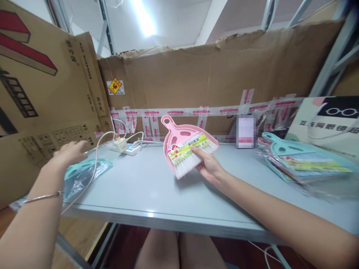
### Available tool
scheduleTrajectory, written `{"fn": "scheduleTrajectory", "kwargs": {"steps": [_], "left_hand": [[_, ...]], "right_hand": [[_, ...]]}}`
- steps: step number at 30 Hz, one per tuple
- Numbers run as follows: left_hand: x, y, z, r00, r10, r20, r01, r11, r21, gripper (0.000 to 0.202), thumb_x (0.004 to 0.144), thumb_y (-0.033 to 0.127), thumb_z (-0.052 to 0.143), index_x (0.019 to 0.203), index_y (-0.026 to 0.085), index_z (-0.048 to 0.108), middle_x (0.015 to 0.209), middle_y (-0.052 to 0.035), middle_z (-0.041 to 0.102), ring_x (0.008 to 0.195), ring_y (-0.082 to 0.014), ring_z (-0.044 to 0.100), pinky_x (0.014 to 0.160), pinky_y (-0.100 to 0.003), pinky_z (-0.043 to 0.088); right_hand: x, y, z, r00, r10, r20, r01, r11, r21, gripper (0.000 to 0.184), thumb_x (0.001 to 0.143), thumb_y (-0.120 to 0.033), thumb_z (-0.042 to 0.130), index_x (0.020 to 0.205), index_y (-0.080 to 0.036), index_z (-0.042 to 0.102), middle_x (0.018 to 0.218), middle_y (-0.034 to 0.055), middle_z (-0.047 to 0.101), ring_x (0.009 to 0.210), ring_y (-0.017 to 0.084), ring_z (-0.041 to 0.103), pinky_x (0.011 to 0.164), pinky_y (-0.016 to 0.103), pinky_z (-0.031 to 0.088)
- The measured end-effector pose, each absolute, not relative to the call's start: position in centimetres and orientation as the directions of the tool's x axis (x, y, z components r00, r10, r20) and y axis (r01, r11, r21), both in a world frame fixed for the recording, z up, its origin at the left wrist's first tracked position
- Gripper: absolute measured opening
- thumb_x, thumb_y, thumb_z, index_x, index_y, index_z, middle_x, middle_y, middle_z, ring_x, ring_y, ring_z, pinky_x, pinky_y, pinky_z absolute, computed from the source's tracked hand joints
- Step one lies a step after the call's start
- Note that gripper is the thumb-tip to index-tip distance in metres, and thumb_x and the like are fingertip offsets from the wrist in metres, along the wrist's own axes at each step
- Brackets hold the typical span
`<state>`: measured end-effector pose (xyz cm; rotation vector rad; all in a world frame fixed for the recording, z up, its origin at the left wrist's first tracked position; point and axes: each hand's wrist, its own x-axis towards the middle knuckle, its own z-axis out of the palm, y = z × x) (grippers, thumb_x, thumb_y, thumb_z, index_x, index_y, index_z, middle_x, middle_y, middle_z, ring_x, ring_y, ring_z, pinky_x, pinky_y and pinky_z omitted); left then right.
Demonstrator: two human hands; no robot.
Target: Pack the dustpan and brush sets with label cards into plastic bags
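In my right hand [211,166] is a pink dustpan [181,131] with a white-bristled brush [186,164] nested in it. A yellow-green label band lies across the brush. My thumb presses on the label, and the other fingers are mostly hidden behind the pan. The set is tilted and held above the grey tabletop [148,190]. At the left, my left hand [70,153] is stretched out with its fingers extended and nothing in them. Below and beside it lies a teal dustpan [77,168] in clear plastic; whether the hand touches it I cannot tell.
A pile of bagged teal and pink dustpan sets [305,158] lies on the right. Behind stand a phone [246,131] and a taped cardboard wall [182,78]. A power strip [131,149] and plug sit back left, and a white cable [95,164] crosses near my left hand. A large carton [50,93] borders the left.
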<state>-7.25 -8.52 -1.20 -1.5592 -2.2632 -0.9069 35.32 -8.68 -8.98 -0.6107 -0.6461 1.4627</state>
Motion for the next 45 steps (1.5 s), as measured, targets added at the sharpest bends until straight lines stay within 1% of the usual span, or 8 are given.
{"fn": "scheduleTrajectory", "kwargs": {"steps": [4,7,14,22,28,32,35,45], "left_hand": [[-6.5,-10.3,-1.9,-0.539,0.780,0.317,0.842,0.494,0.215,0.014,0.069,0.024,0.059,0.083,0.021,0.062,0.084,-0.0031,0.060,0.095,-0.0291,0.056,0.082,-0.050,0.046],[-5.0,-11.3,-0.9,-0.546,0.617,0.566,0.826,0.509,0.242,0.016,0.081,0.028,0.045,0.082,0.019,0.059,0.086,-0.0041,0.062,0.091,-0.0281,0.059,0.076,-0.048,0.050],[0.3,-13.5,1.6,0.010,0.198,0.980,0.985,-0.173,0.024,0.011,0.085,0.030,0.049,0.086,0.022,0.056,0.100,0.0021,0.064,0.098,-0.0159,0.058,0.092,-0.037,0.047],[4.7,-7.8,-5.7,0.446,0.608,0.656,0.812,-0.583,-0.011,0.016,0.082,0.022,0.041,0.070,0.020,0.052,0.103,-0.0081,0.063,0.102,-0.0188,0.057,0.092,-0.036,0.044],[5.9,-5.5,-7.2,0.430,0.846,0.316,0.899,-0.435,-0.059,0.043,0.066,0.004,0.045,0.105,0.015,0.057,0.120,-0.0169,0.057,0.115,-0.0282,0.050,0.095,-0.044,0.040],[11.0,-6.4,-5.0,0.360,0.877,0.318,0.930,-0.366,-0.041,0.035,0.075,0.017,0.047,0.109,0.015,0.057,0.115,-0.0158,0.060,0.107,-0.0279,0.055,0.090,-0.039,0.042],[15.8,-7.0,-4.6,0.347,0.933,0.093,0.933,-0.333,-0.134,0.030,0.072,0.031,0.058,0.094,0.012,0.065,0.101,-0.0186,0.064,0.094,-0.0327,0.060,0.079,-0.040,0.046],[16.8,-7.3,-6.5,0.307,0.939,0.153,0.932,-0.265,-0.246,0.038,0.063,0.018,0.064,0.101,0.010,0.063,0.109,-0.0214,0.056,0.103,-0.0362,0.052,0.073,-0.041,0.048]], "right_hand": [[35.2,-8.9,-8.9,-0.007,0.999,0.038,-0.676,0.023,-0.737,0.033,0.061,-0.012,0.074,0.092,-0.018,0.064,0.089,0.0023,0.072,0.082,0.018,0.066,0.067,0.027,0.056],[35.5,-8.8,-8.8,-0.005,0.999,0.038,-0.668,0.025,-0.744,0.034,0.059,-0.014,0.076,0.091,-0.018,0.064,0.089,0.0025,0.072,0.084,0.019,0.066,0.069,0.028,0.056],[36.9,-7.8,-8.5,0.077,0.994,0.077,-0.695,0.109,-0.710,0.034,0.063,-0.013,0.073,0.094,-0.020,0.063,0.093,0.0009,0.071,0.093,0.019,0.064,0.077,0.031,0.055],[39.5,-6.5,-7.4,0.190,0.980,0.056,-0.725,0.179,-0.665,0.031,0.066,-0.007,0.068,0.094,-0.020,0.064,0.094,-0.0006,0.071,0.090,0.016,0.066,0.076,0.026,0.057],[40.8,-5.0,-7.9,0.247,0.969,0.025,-0.723,0.202,-0.661,0.028,0.067,-0.005,0.066,0.091,-0.020,0.063,0.084,-0.0020,0.072,0.081,0.016,0.068,0.074,0.029,0.058],[40.7,-5.1,-8.0,0.222,0.975,0.020,-0.721,0.178,-0.670,0.027,0.069,-0.004,0.064,0.091,-0.020,0.063,0.083,-0.0021,0.072,0.081,0.016,0.068,0.075,0.030,0.058],[40.5,-5.3,-8.0,0.207,0.978,0.031,-0.708,0.171,-0.685,0.028,0.069,-0.005,0.065,0.092,-0.020,0.063,0.085,-0.0015,0.072,0.082,0.016,0.068,0.076,0.029,0.058],[39.7,-6.5,-7.8,0.095,0.995,0.012,-0.653,0.072,-0.754,0.029,0.072,-0.007,0.063,0.098,-0.018,0.063,0.097,0.0026,0.071,0.087,0.017,0.066,0.076,0.028,0.057]]}}
